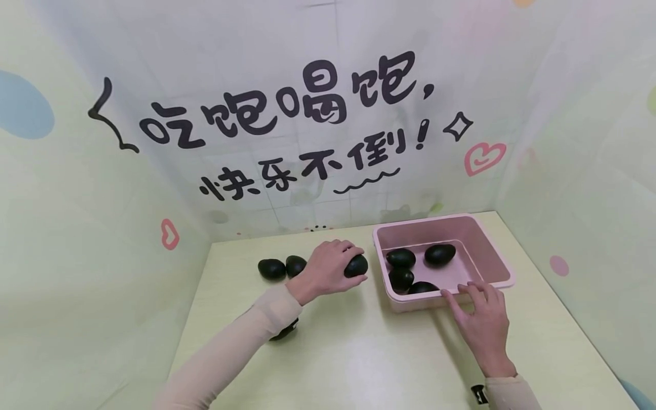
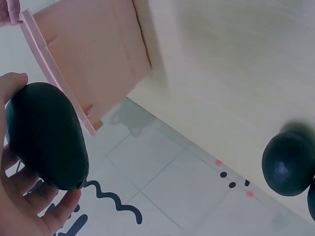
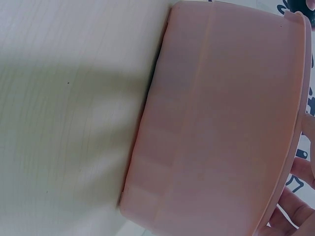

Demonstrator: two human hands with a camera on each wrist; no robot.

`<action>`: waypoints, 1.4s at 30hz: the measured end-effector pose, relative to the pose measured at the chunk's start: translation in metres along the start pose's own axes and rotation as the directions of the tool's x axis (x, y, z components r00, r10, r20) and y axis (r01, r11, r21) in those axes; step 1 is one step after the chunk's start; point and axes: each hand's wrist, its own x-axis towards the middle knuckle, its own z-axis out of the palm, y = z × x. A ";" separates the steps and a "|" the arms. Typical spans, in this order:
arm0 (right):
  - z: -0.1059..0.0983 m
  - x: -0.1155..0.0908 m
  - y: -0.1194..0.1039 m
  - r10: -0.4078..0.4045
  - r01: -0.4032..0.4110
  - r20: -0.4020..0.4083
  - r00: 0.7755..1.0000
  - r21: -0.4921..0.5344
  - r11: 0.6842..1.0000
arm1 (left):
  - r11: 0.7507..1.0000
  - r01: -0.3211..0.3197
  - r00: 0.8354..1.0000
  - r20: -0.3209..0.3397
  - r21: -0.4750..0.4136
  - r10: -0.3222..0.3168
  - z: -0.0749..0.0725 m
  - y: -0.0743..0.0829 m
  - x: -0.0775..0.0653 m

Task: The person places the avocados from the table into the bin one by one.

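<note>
My left hand (image 1: pixel 330 267) holds a dark green avocado (image 1: pixel 356 266), fingers and thumb curled around it. It is raised just left of a pink plastic bin (image 1: pixel 489 245), and in the left wrist view the smooth avocado (image 2: pixel 47 135) overlaps part of the bin's wall (image 2: pixel 93 54). Several avocados (image 1: pixel 439 255) lie inside the bin, mostly on its left side; the near rim partly hides one. At the bin's near right rim, my right hand (image 1: pixel 484 322) grips the edge, its fingers (image 3: pixel 295 206) bent over the rim in the right wrist view.
Two more avocados (image 1: pixel 271 269) lie side by side on the pale table (image 1: pixel 348 353), behind the left wrist. A printed backdrop (image 1: pixel 307 34) with black lettering closes off the back, with side panels left and right. A black device (image 1: pixel 479 394) sits by the right cuff.
</note>
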 end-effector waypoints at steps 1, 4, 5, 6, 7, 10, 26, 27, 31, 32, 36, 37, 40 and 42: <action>0.000 0.000 0.000 0.001 -0.001 0.000 1.000 -0.001 1.000 | 1.000 -0.005 1.000 0.003 0.002 0.005 0.000 0.001 0.002; 0.000 0.000 0.000 0.004 -0.004 0.000 1.000 -0.003 1.000 | 1.000 -0.024 1.000 0.012 0.015 0.024 -0.003 0.005 0.007; 0.000 0.000 -0.001 0.006 -0.006 0.002 1.000 -0.004 1.000 | 0.999 -0.033 0.999 0.018 0.018 0.033 -0.004 0.006 0.010; 0.000 0.000 -0.001 0.007 -0.007 0.003 1.000 -0.005 1.000 | 0.999 -0.044 0.999 0.023 0.025 0.043 -0.004 0.008 0.013; 0.000 0.000 -0.001 0.009 -0.009 0.004 1.000 -0.006 1.000 | 0.998 -0.055 0.998 0.029 0.035 0.054 -0.005 0.009 0.015; 0.000 -0.001 -0.001 0.011 -0.011 0.008 1.000 -0.009 1.000 | 0.994 -0.088 0.995 0.048 0.067 0.085 -0.007 0.014 0.025; 0.000 -0.001 0.000 0.021 -0.021 0.020 1.000 -0.016 1.000 | 0.993 -0.091 0.990 0.114 0.079 0.082 -0.008 0.025 0.058; 0.000 -0.001 0.000 0.019 -0.019 0.017 1.000 -0.015 1.000 | 0.993 -0.091 0.990 0.111 0.076 0.082 -0.008 0.025 0.059; 0.000 0.001 0.001 0.021 -0.021 0.009 1.000 -0.007 1.000 | 0.992 -0.103 0.992 0.083 0.068 0.098 -0.009 0.027 0.067; 0.000 0.001 0.001 0.023 -0.023 0.009 1.000 -0.005 1.000 | 0.992 -0.108 0.992 0.076 0.064 0.103 -0.009 0.028 0.068; 0.001 0.001 0.001 0.033 -0.033 0.012 0.999 0.000 0.999 | 0.991 -0.121 0.991 0.071 0.062 0.117 -0.007 0.032 0.075; 0.001 0.001 0.001 0.036 -0.036 0.013 0.999 0.000 0.999 | 0.991 -0.123 0.990 0.074 0.060 0.118 -0.006 0.034 0.077; 0.001 0.001 0.001 0.035 -0.035 0.013 0.999 -0.006 0.999 | 0.991 -0.127 0.989 0.078 0.050 0.123 -0.006 0.038 0.082; 0.001 0.001 0.001 0.030 -0.030 0.010 1.000 -0.009 1.000 | 0.990 -0.134 0.989 0.072 0.041 0.131 -0.006 0.040 0.086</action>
